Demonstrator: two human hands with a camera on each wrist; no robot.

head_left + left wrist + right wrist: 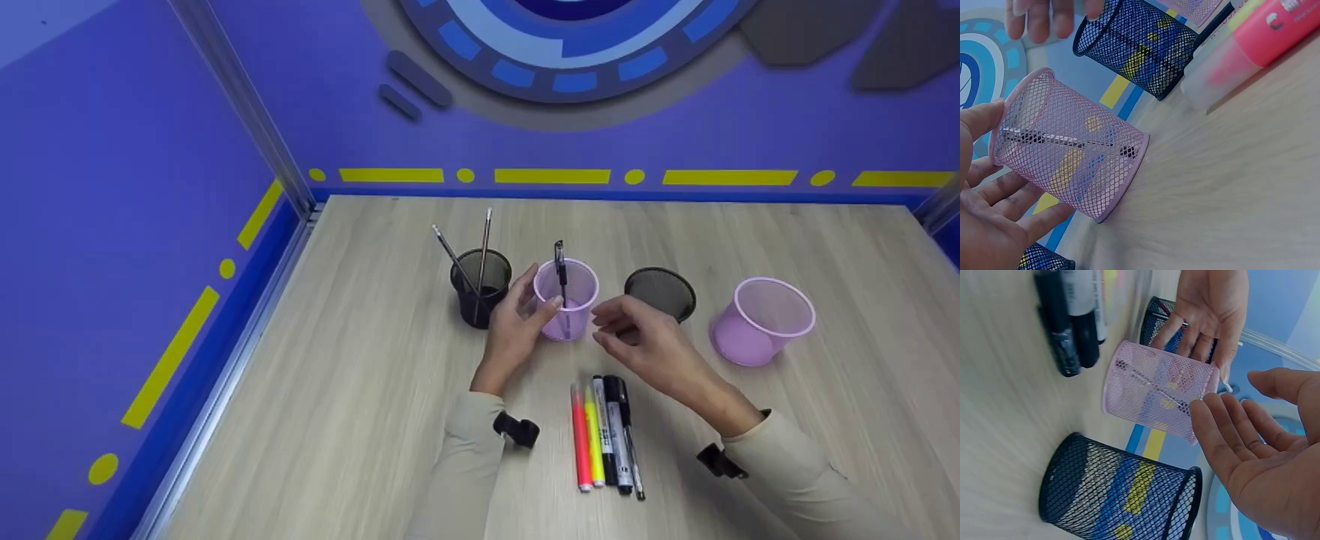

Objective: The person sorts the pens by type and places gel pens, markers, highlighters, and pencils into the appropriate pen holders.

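Note:
A pink mesh pen cup stands upright with one black pen leaning inside it. My left hand holds this cup from its left side, thumb at the rim and fingers along the mesh. Just right of the same cup is my right hand, its fingers loosely bent and nothing in them; the right wrist view shows the bare palm. To the left, a black mesh cup contains two pencils. Behind my right hand stands another black mesh cup, partly hidden.
A second pink mesh cup stands at the right. In front of the cups lie a red highlighter, a yellow highlighter, black-capped markers and a thin pen, side by side. Blue walls border the wooden table.

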